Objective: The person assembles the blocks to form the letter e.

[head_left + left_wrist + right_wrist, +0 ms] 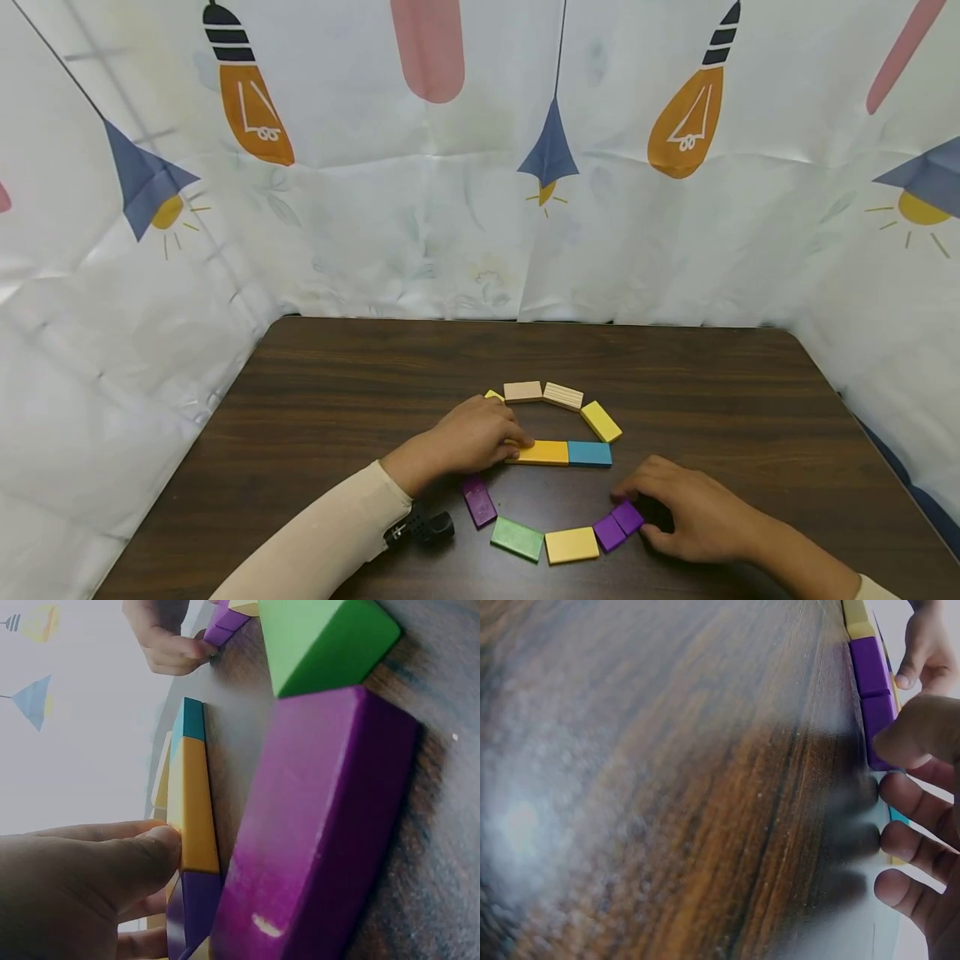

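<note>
On the dark table, wooden blocks lie in a ring with a row across its middle. My left hand (471, 435) pinches an orange block (546, 452) in that row, thumb on its near side in the left wrist view. A blue block (589, 454) adjoins its right end; a purple block (201, 900) adjoins the other end, hidden by the hand in the head view. At lower right, my right hand (701, 508) holds the end purple block (627, 517) between thumb and index finger. Its other fingers hang curved, off the blocks. A second purple block (609, 532) touches it.
Along the lower arc lie a yellow block (572, 546), a green block (517, 539) and a longer purple block (478, 501). The upper arc has two pale wood blocks (522, 392) and a yellow block (601, 422). A patterned white curtain (480, 233) hangs behind the table.
</note>
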The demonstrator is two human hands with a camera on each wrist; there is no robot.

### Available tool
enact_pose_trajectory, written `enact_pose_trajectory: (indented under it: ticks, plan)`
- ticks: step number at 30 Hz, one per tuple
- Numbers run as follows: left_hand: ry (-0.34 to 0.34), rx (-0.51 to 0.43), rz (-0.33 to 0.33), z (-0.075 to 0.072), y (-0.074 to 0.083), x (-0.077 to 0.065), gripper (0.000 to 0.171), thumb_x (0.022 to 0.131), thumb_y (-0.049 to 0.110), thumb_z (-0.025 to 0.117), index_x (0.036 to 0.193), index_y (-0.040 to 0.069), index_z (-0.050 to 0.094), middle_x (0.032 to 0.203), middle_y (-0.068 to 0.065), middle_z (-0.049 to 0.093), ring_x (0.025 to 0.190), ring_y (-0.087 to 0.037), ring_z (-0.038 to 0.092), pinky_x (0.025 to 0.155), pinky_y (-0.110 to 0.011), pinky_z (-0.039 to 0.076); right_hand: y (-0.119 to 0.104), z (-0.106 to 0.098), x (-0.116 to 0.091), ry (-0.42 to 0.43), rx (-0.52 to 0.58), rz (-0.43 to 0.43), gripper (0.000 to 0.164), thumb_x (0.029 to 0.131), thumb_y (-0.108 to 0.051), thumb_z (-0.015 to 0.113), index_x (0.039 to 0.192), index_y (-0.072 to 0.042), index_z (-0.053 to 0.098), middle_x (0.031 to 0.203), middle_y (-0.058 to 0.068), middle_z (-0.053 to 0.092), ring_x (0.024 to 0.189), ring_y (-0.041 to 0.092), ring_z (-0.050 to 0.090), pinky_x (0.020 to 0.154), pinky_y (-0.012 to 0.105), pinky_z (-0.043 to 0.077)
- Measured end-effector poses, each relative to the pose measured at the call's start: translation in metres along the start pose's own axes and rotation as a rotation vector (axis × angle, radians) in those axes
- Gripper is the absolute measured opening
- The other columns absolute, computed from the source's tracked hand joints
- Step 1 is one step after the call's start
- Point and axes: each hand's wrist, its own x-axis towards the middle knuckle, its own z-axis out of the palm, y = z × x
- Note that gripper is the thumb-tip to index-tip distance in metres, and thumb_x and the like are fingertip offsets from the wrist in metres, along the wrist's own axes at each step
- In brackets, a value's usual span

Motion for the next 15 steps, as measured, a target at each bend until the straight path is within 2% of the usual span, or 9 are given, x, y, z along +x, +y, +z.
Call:
enact_pose_trajectory:
  ticks: [4,10,15]
  plan:
    - [0.009,0.033,0.020,0.0028,-0.0017,-0.0002,0.024,0.101,0.030,0.067,0.122,0.030,0.077,0.112,0.011,0.072,0.107,-0.013,0.062,0.094,-0.036,0.049,0.0010,-0.0011,-0.0003,-0.010,0.003,0.030,0.056,0.081,-0.020,0.084,0.133,-0.028,0.063,0.114,-0.022,0.055,0.098,-0.001,0.052,0.074,0.026,0.052]
    - [0.010,0.109,0.029,0.0053,0.0006,-0.0025,0.024,0.102,0.031,0.066,0.124,0.033,0.076,0.114,0.009,0.068,0.111,-0.014,0.057,0.097,-0.038,0.048,0.0018,-0.0012,-0.0023,-0.003,0.016,0.074,0.053,0.083,-0.019,0.082,0.132,-0.028,0.063,0.110,-0.022,0.053,0.097,-0.001,0.052,0.075,0.027,0.052]
    - [0.090,0.137,0.085,0.0064,0.0031,-0.0035,0.026,0.103,0.031,0.063,0.126,0.030,0.075,0.121,0.005,0.064,0.118,-0.015,0.055,0.100,-0.036,0.046,0.0026,-0.0036,-0.0040,0.046,-0.037,0.112,0.050,0.083,-0.020,0.082,0.130,-0.025,0.063,0.110,-0.021,0.054,0.096,-0.001,0.055,0.075,0.029,0.054]
